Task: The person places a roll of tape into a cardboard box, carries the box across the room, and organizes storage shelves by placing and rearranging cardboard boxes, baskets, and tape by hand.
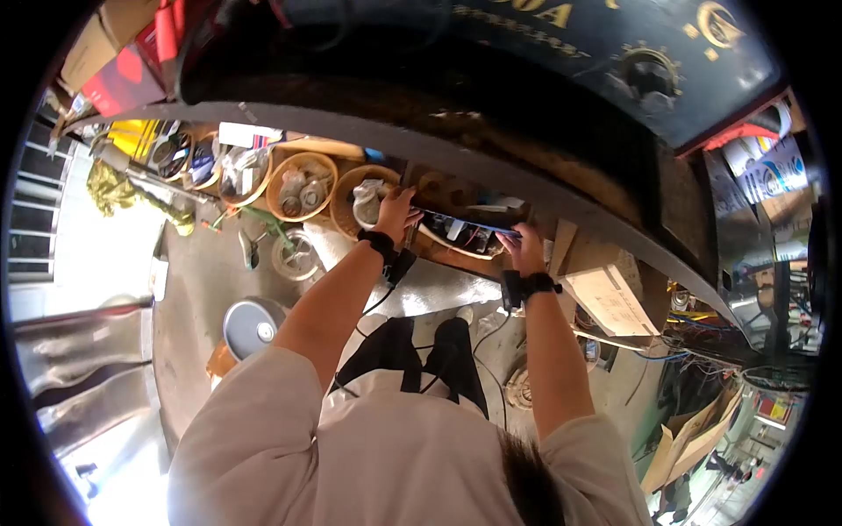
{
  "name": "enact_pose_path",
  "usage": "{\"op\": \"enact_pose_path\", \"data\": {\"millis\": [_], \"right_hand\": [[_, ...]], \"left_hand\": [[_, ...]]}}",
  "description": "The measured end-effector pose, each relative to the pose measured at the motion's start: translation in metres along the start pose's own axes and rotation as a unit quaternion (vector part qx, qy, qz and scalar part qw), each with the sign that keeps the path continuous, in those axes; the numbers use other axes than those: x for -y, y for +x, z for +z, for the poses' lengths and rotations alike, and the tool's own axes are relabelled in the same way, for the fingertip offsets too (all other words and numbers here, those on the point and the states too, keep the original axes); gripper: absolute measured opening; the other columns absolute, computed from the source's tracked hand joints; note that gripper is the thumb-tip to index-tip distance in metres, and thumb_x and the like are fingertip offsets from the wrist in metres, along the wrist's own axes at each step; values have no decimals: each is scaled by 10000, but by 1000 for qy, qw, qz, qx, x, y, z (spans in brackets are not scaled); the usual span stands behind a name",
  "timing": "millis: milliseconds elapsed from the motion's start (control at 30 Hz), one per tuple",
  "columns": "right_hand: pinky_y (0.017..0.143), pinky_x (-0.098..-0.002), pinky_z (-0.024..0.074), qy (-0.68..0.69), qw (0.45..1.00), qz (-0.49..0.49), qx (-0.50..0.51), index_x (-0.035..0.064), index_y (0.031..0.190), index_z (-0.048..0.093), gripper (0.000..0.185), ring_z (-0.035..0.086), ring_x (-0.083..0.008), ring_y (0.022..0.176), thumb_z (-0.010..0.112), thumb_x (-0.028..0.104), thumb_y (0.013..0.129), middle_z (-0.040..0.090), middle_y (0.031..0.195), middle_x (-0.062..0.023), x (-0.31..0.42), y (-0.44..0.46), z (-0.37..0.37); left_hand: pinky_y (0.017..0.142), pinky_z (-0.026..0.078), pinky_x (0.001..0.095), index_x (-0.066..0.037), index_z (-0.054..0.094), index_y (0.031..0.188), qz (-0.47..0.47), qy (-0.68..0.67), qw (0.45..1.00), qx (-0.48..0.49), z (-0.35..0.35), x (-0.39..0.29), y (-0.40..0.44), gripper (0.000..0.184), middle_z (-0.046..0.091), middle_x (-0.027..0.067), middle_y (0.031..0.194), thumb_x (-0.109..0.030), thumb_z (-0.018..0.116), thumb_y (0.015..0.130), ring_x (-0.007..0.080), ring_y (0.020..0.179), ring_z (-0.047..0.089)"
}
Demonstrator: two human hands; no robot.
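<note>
A matte beige shirt (pixel 395 456) fills the lower middle of the frame, dark trousers (pixel 390 351) just above it; black straps (pixel 377 242) ring both wrists, with small boxy units attached. At centre, a slim dark strip (pixel 472 225) with a blue edge spans the gap between the hands; the left hand (pixel 396 215) is at its left end, the right hand (pixel 528 252) at its right — fingers bent on both, though I cannot tell whether they are clamped on it. Just below the strip, a basket (pixel 463 252) with a pale curved rim holds small dark and white parts; left of centre stand round, tan baskets (pixel 301 216), holding pale ring-shaped pieces and crinkled clear plastic. On the floor at left sits a stool (pixel 250 329) with a round grey top; right of centre, a cardboard carton (pixel 614 298) bears print too small to read. Across the top, a smooth blue-black panel (pixel 605 39) carries gold lettering ending in "0A" — small Chinese characters below, not surely legible; a curved gold emblem (pixel 719 24) marks its upper right corner.
</note>
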State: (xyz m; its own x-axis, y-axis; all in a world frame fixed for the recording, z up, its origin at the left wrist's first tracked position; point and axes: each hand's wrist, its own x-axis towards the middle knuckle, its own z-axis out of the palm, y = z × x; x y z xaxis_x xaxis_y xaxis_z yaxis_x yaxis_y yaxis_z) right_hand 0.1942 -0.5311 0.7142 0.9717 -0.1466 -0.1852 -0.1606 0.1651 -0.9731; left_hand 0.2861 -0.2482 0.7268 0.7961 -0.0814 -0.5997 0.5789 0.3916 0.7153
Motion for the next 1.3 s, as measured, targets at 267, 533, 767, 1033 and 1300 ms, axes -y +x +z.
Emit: {"op": "enact_pose_path", "data": {"millis": [267, 533, 767, 1033, 1300], "right_hand": [[942, -511, 429, 33, 999, -18, -13, 71, 1129, 380, 389, 567, -300, 949, 474, -37, 767, 527, 1038, -126, 19, -73, 58], [911, -455, 475, 382, 879, 273, 85, 65, 1179, 386, 393, 543, -245, 958, 499, -24, 813, 512, 1037, -118, 25, -72, 200], [895, -456, 482, 382, 873, 298, 50, 70, 1057, 418, 266, 536, -263, 946, 529, 38, 817, 506, 1015, -122, -47, -22, 324], [775, -407, 537, 289, 901, 325, -10, 94, 1096, 394, 367, 505, -254, 967, 603, 70, 796, 444, 1079, -112, -85, 20, 393], [633, -289, 520, 97, 963, 215, 129, -70, 1182, 398, 528, 610, -202, 773, 638, 188, 789, 561, 999, -179, -29, -14, 336]], "left_hand": [[800, 494, 311, -79, 376, 1249, 101, 30, 994, -1, -55, -27, -98, 500, 446, 81, 1158, -152, 638, 829, 178, 1000, 528], [836, 503, 380, -44, 280, 1325, 169, 23, 973, -153, -160, -73, -167, 624, 409, 93, 1192, -183, 633, 829, 203, 1077, 471], [841, 497, 394, -83, 179, 1378, 214, 49, 960, -174, -242, -103, -121, 706, 267, 106, 1384, -174, 618, 832, 242, 1200, 400], [887, 469, 446, -115, 9, 1422, 74, -2, 997, -15, -287, -39, -71, 764, 289, 118, 1375, -203, 539, 879, 287, 1243, 364], [906, 455, 402, -102, -31, 1426, 84, 40, 995, -33, -245, -23, -53, 785, 328, 159, 1366, -233, 527, 890, 291, 1239, 377]]}}
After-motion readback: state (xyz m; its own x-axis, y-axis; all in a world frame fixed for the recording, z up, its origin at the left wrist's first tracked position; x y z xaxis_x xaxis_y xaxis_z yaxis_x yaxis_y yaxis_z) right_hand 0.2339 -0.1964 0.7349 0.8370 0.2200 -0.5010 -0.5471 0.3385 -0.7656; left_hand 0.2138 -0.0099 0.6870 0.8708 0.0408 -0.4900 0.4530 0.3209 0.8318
